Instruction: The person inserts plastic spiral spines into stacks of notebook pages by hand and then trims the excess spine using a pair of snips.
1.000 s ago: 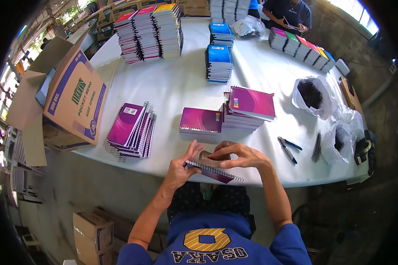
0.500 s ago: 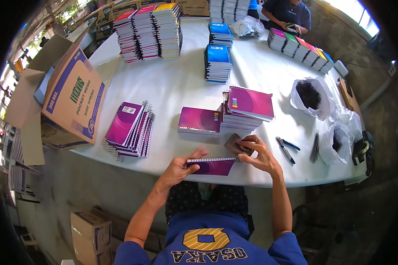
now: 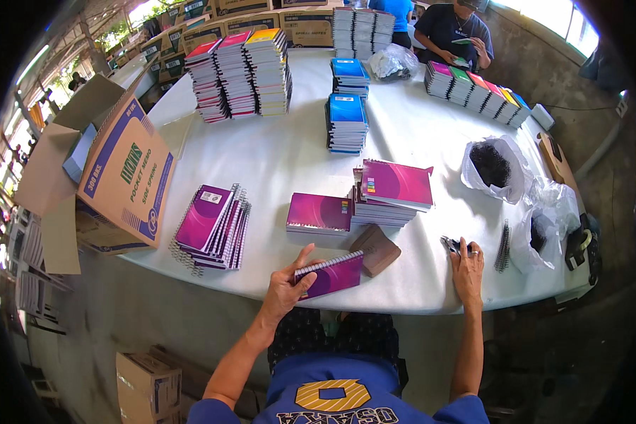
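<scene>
My left hand is closed around the left end of a purple spiral notebook, which is tilted at the table's near edge with its coil side up. Farther right, my right hand has its fingers closed over a pair of pliers lying on the table; the handles are mostly hidden under it. A brown block, apparently wooden, lies just beyond the notebook. Behind that are purple notebook covers with pages: a low stack and a taller one. A pile of coiled purple notebooks lies at the left.
Loose black coils lie right of the pliers, beside white plastic bags holding more coils. An open carton stands at the left. Stacks of coloured notebooks fill the far side, where a co-worker handles a green notebook.
My right hand has left the notebook and the brown block and moved right onto the pliers. The notebook, still in my left hand, has tilted, its right end higher.
</scene>
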Motion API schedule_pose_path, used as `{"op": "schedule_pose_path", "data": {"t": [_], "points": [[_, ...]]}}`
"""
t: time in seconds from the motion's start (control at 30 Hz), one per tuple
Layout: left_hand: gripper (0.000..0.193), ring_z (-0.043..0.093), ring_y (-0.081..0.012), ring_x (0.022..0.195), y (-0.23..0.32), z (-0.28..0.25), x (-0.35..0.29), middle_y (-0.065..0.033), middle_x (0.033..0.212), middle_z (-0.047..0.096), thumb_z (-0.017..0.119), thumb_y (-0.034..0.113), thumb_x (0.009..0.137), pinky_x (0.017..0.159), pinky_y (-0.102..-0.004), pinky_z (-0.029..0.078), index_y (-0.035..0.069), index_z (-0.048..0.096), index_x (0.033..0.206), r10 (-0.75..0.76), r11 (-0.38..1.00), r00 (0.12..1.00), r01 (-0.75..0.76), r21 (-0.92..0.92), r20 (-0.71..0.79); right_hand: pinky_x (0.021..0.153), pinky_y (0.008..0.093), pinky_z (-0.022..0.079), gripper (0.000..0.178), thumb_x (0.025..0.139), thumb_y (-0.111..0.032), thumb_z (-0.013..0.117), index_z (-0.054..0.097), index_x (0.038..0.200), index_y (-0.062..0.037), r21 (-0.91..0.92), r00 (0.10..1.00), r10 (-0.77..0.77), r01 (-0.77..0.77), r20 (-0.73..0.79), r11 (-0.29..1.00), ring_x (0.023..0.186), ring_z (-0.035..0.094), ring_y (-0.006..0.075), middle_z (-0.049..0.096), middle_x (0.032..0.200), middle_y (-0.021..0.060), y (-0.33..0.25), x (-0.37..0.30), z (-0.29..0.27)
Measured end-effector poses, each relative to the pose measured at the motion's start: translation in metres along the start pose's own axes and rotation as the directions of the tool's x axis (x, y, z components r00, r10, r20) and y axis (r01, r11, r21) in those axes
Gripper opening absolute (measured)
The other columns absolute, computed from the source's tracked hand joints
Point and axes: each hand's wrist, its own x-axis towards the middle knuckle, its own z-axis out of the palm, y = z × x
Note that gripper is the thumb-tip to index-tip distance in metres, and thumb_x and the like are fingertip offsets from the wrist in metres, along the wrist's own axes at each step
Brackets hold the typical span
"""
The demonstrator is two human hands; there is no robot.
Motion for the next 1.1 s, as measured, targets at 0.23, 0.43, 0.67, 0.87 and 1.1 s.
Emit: {"op": "schedule_pose_path", "data": {"t": [0.23,0.43,0.67,0.87,1.1], "points": [[0.049,0.065,-0.0127,0.105,0.008,0.004,-0.001,-0.011,0.121,0.069,0.072,0.021,0.089,0.087,-0.027,0.053,0.01,0.059,0.135,0.22,0.906,0.972,-0.235,0.353,0.083,0.076,0.0437,0.05,0.042,0.083,0.0,0.067,0.061,0.123,-0.0092,0.633,0.996,-0.087,0.046,0.033,0.773,0.09,0.058,0.0347,0.057,0.103,0.0181,-0.133,-0.017,-0.084],[0.062,0.066,-0.0294,0.111,0.042,0.026,-0.003,-0.011,0.122,0.067,0.078,0.021,0.078,0.08,-0.0333,0.057,0.012,0.057,0.136,0.452,0.454,0.876,-0.39,0.801,0.17,0.074,0.0398,0.043,0.047,0.083,-0.023,0.073,0.061,0.126,-0.0088,0.648,0.918,-0.393,0.326,-0.044,0.688,0.09,0.057,0.0271,0.059,0.099,0.0129,-0.221,-0.038,-0.124],[0.065,0.065,-0.0299,0.111,0.052,0.032,-0.004,-0.0042,0.124,0.066,0.078,0.014,0.075,0.073,-0.0333,0.058,0.015,0.057,0.137,0.593,0.218,0.773,-0.424,0.879,0.226,0.071,0.037,0.044,0.045,0.083,-0.022,0.073,0.063,0.124,-0.009,0.555,0.887,-0.456,0.419,-0.078,0.719,0.085,0.057,0.0254,0.058,0.095,0.0117,-0.219,-0.032,-0.128],[0.065,0.067,-0.0301,0.108,0.06,0.027,-0.006,-0.0052,0.124,0.067,0.072,0.001,0.073,0.078,-0.0337,0.058,0.011,0.057,0.136,0.595,0.191,0.756,-0.463,0.866,0.273,0.067,0.0314,0.047,0.034,0.104,-0.027,0.046,0.061,0.12,-0.0016,0.72,0.461,-0.614,-0.639,0.64,0.27,0.073,0.057,0.0127,0.058,0.073,0.01,-0.211,-0.009,-0.123],[0.064,0.062,-0.0288,0.119,0.127,-0.025,-0.001,-0.0081,0.124,0.067,0.066,-0.011,0.071,0.097,-0.0382,0.051,0.009,0.062,0.131,0.696,0.097,0.68,-0.407,0.908,0.231,0.08,0.037,0.049,0.029,0.096,-0.014,0.059,0.061,0.124,-0.0081,0.829,0.861,-0.315,-0.194,0.401,0.524,0.084,0.062,0.0285,0.064,0.098,0.018,-0.18,0.001,-0.129]]}}
